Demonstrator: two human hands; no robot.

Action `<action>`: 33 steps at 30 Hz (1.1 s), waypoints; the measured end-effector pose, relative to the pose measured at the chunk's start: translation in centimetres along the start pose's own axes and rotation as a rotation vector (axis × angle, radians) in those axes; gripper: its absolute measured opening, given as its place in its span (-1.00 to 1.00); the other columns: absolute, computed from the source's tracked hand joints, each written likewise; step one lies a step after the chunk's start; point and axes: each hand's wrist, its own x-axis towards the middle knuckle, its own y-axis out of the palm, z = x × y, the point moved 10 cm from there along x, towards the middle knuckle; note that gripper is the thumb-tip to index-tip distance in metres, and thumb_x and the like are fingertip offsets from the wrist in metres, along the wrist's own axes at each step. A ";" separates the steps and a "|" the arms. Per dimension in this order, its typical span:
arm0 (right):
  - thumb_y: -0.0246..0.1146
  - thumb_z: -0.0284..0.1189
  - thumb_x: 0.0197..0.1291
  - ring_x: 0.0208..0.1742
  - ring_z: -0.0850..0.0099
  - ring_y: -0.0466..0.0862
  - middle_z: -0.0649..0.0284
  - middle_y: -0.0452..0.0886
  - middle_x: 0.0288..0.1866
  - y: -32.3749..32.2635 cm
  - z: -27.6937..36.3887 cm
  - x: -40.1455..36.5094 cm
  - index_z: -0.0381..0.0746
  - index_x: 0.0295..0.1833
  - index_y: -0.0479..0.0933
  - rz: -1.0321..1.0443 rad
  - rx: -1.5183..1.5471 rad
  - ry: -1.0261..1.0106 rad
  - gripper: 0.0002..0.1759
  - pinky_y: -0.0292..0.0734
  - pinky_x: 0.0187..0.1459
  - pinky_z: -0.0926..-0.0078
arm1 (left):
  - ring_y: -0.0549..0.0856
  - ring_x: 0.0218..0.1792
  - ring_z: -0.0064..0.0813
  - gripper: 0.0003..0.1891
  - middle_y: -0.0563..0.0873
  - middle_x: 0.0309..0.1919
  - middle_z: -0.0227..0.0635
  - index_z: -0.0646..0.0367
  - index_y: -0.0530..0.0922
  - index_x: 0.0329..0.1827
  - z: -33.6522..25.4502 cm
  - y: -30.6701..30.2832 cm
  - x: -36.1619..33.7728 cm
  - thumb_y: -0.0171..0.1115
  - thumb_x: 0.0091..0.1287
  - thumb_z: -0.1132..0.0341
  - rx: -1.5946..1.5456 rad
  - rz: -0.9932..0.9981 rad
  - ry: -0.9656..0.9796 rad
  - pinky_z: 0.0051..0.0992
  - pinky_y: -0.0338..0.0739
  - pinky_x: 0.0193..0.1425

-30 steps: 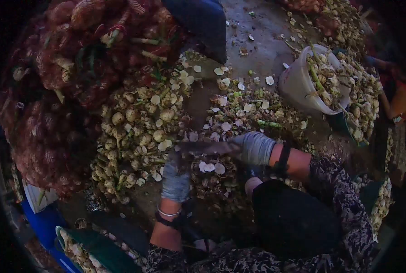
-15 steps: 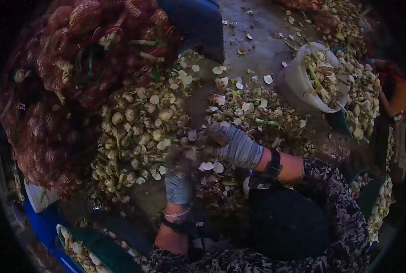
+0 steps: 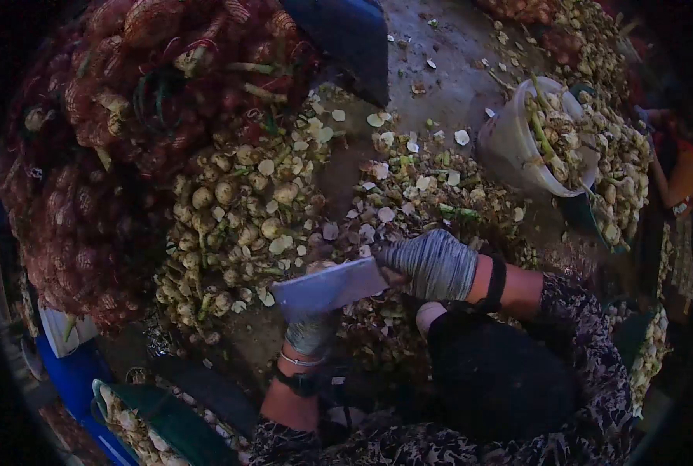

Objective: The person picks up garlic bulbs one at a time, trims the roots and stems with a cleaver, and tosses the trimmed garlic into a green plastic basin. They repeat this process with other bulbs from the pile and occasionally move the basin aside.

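Observation:
My right hand (image 3: 432, 264), in a grey knitted glove, is closed around the handle of a cleaver (image 3: 332, 286). The broad, pale blade points left and lies across my left hand (image 3: 311, 334), also gloved. Its fingers are hidden behind the blade, so what they hold does not show. A small pale shape peeks out above the blade's top edge. Just beyond both hands lies a heap of garlic bulbs (image 3: 245, 233), some with green stems. Loose skins and trimmings (image 3: 409, 186) are scattered on the floor ahead of my right hand.
Red mesh sacks of garlic (image 3: 90, 210) pile up at left. A white bucket (image 3: 502, 144) of garlic tilts at upper right beside a larger heap (image 3: 622, 171). A dark blue panel (image 3: 346, 46) stands at the top. Another person's arm (image 3: 684, 167) shows at far right.
The cleaver blade has come into clear view over my left hand. My right hand has moved slightly right and down. The view has shifted a little.

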 end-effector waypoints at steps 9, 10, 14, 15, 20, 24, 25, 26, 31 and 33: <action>0.28 -0.39 0.12 -0.32 0.12 0.68 0.17 0.61 -0.36 1.4 1.5 -0.3 -0.07 -0.03 0.54 0.134 -0.006 -0.092 -0.73 0.58 -0.30 0.21 | 0.55 0.16 -0.46 -0.60 0.53 0.24 -0.22 0.20 0.31 0.40 3.6 0.3 -1.2 -0.09 0.59 0.24 -0.265 0.007 -0.067 -0.45 0.50 0.28; 0.28 -0.39 0.12 -0.32 0.12 0.68 0.17 0.61 -0.36 1.5 1.5 -0.4 -0.07 -0.03 0.54 0.133 -0.005 -0.089 -0.73 0.58 -0.30 0.21 | 0.56 0.16 -0.45 -0.59 0.53 0.24 -0.22 0.21 0.31 0.40 3.7 0.5 -1.4 -0.09 0.59 0.24 -0.253 0.025 -0.074 -0.44 0.50 0.29; 0.28 -0.43 0.06 -0.27 0.10 0.70 0.18 0.64 -0.28 2.1 2.2 -0.3 -0.08 -0.05 0.53 0.166 -0.023 -0.108 -0.71 0.59 -0.26 0.17 | 0.56 0.17 -0.43 -0.58 0.53 0.24 -0.20 0.22 0.30 0.41 5.2 0.6 -1.7 -0.08 0.58 0.25 -0.224 0.072 -0.102 -0.44 0.49 0.30; 0.29 -0.47 0.02 -0.26 0.08 0.70 0.17 0.65 -0.27 2.8 1.9 -0.4 -0.08 -0.05 0.52 0.236 -0.027 -0.082 -0.68 0.60 -0.26 0.15 | 0.56 0.17 -0.43 -0.58 0.53 0.24 -0.20 0.22 0.30 0.41 5.6 0.5 -1.6 -0.08 0.58 0.25 -0.216 0.079 -0.106 -0.44 0.49 0.30; 0.25 -0.47 0.03 -0.25 0.07 0.70 0.16 0.65 -0.29 3.8 1.3 -0.7 -0.10 -0.06 0.51 0.194 0.002 -0.085 -0.71 0.59 -0.28 0.14 | 0.57 0.19 -0.40 -0.57 0.54 0.25 -0.18 0.24 0.29 0.42 7.5 -0.1 -1.8 -0.07 0.57 0.26 -0.238 0.112 -0.119 -0.43 0.48 0.32; 0.31 -0.43 -0.01 -0.27 0.05 0.69 0.16 0.63 -0.35 4.9 -1.3 -0.4 -0.08 -0.04 0.51 0.238 -0.034 0.022 -0.66 0.58 -0.27 0.15 | 0.58 0.20 -0.38 -0.56 0.54 0.26 -0.16 0.25 0.29 0.43 9.6 -0.5 -1.6 -0.06 0.56 0.26 -0.243 0.147 -0.101 -0.42 0.47 0.33; 0.31 -0.43 -0.01 -0.27 0.05 0.69 0.16 0.63 -0.35 5.2 -1.5 -0.4 -0.08 -0.04 0.51 0.239 -0.032 0.019 -0.66 0.58 -0.27 0.15 | 0.58 0.20 -0.38 -0.55 0.54 0.26 -0.15 0.25 0.29 0.43 10.9 -0.9 -1.6 -0.05 0.56 0.26 -0.229 0.159 -0.082 -0.42 0.46 0.34; 0.32 -0.42 0.01 -0.26 0.05 0.69 0.14 0.64 -0.35 5.3 -1.9 -0.4 -0.09 -0.04 0.52 0.210 -0.051 0.019 -0.67 0.59 -0.25 0.16 | 0.58 0.20 -0.37 -0.55 0.54 0.26 -0.15 0.26 0.29 0.44 12.2 -1.0 -1.6 -0.05 0.56 0.27 -0.202 0.176 -0.051 -0.42 0.46 0.34; 0.30 -0.33 0.14 -0.15 0.03 0.70 0.05 0.69 -0.21 5.0 -12.2 -3.1 -0.13 0.08 0.55 0.081 -0.092 0.359 -0.63 0.62 -0.15 0.14 | 0.66 -0.12 -0.46 -0.64 0.64 0.01 -0.32 0.16 0.44 0.23 -7.2 3.0 -3.6 0.06 0.49 0.17 0.446 -0.155 0.178 -0.44 0.62 -0.02; 0.30 -0.30 0.17 -0.16 0.03 0.70 0.03 0.70 -0.20 4.3 -12.4 -2.3 -0.13 0.10 0.57 0.076 -0.123 0.394 -0.63 0.62 -0.13 0.17 | 0.64 -0.16 -0.48 -0.64 0.63 -0.05 -0.27 0.15 0.45 0.20 -5.7 0.6 -6.6 0.14 0.43 0.18 -1.517 -0.041 -0.173 -0.49 0.62 -0.12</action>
